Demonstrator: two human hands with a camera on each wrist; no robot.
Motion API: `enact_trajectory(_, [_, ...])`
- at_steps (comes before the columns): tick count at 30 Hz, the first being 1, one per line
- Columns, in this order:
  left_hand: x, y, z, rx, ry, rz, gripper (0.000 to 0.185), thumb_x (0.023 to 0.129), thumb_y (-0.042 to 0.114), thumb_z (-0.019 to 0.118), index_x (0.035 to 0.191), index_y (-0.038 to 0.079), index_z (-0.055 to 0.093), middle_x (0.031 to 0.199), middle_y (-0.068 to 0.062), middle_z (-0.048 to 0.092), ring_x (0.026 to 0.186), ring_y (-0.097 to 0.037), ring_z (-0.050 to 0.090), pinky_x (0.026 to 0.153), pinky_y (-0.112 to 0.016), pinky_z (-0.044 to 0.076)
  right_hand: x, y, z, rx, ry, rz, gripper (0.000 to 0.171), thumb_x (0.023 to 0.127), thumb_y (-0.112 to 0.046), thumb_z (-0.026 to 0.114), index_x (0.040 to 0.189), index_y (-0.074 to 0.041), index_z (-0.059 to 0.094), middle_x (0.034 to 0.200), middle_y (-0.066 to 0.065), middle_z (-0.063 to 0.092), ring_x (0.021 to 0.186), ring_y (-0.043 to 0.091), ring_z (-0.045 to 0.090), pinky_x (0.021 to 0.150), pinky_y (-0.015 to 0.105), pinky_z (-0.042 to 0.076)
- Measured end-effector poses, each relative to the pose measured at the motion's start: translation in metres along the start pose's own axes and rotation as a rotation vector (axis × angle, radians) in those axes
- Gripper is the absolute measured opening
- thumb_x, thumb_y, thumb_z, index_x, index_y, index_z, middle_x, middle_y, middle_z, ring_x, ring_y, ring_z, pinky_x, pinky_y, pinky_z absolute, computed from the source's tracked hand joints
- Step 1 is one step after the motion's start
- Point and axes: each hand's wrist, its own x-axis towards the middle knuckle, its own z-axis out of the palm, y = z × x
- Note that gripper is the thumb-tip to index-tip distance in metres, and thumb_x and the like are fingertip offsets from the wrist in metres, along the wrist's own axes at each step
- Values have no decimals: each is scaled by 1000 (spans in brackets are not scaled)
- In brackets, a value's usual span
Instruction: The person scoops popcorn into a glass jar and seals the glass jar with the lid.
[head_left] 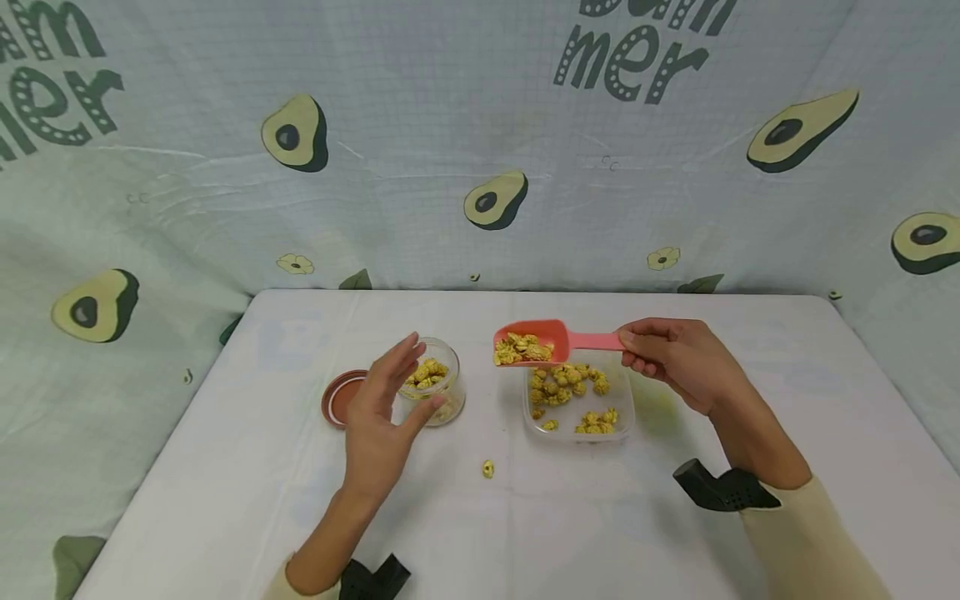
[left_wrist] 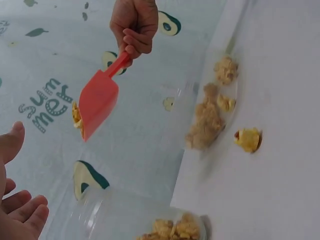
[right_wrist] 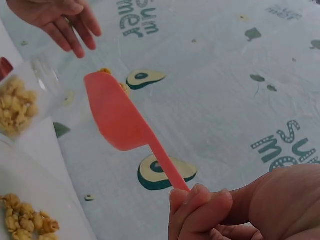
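Observation:
My right hand [head_left: 678,358] grips the handle of a red scoop [head_left: 576,340], which carries yellow popcorn [head_left: 525,348]. The scoop is held above the far side of a clear plastic container [head_left: 628,421] with more popcorn [head_left: 596,421] in it. My left hand [head_left: 386,417] is beside a clear jar [head_left: 456,400], fingers spread and thumb apart, holding nothing. Popcorn shows inside the jar, also in the left wrist view as the jar's popcorn [left_wrist: 172,227]. In the right wrist view the scoop [right_wrist: 120,112] points toward the left hand [right_wrist: 57,22].
A red-brown jar lid [head_left: 335,400] lies left of the jar, partly behind the left hand. One loose popcorn piece [head_left: 488,469] lies on the white table [head_left: 562,525] in front of the jar and container. A curtain with avocado prints [head_left: 420,108] hangs behind the table.

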Motion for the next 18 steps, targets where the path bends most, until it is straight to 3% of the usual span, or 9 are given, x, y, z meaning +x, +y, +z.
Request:
enact_trajectory(6, [0, -17, -17, 105, 24, -223, 78, 77, 3, 79, 145, 11, 42, 145, -2, 41, 132, -22, 40, 107, -47, 34, 11, -14, 17, 22, -10, -8, 37, 96, -23, 60, 117, 8, 57, 87, 9, 65, 69, 9, 55, 65, 19, 52])
enact_trajectory(11, [0, -33, -20, 243, -78, -398, 95, 75, 16, 83, 151, 11, 27, 151, -5, 33, 136, -27, 35, 109, -51, 30, 19, -24, 32, -3, -17, -9, 34, 96, -21, 60, 115, 7, 60, 87, 10, 64, 73, 13, 57, 66, 20, 53])
enact_trajectory(14, [-1, -41, -19, 287, -133, -465, 100, 76, 19, 83, 152, 6, 19, 152, -10, 30, 136, -29, 33, 110, -46, 30, 23, -30, 40, -41, -23, 1, 32, 96, -20, 60, 114, 7, 61, 87, 11, 64, 75, 16, 58, 67, 20, 53])
enact_trajectory(18, [-3, -45, -17, 305, -148, -519, 96, 77, 19, 82, 151, 4, 22, 151, -14, 32, 135, -29, 35, 109, -45, 33, 29, -36, 50, -79, -26, 25, 28, 96, -19, 59, 112, 5, 62, 86, 12, 64, 75, 18, 57, 67, 20, 52])
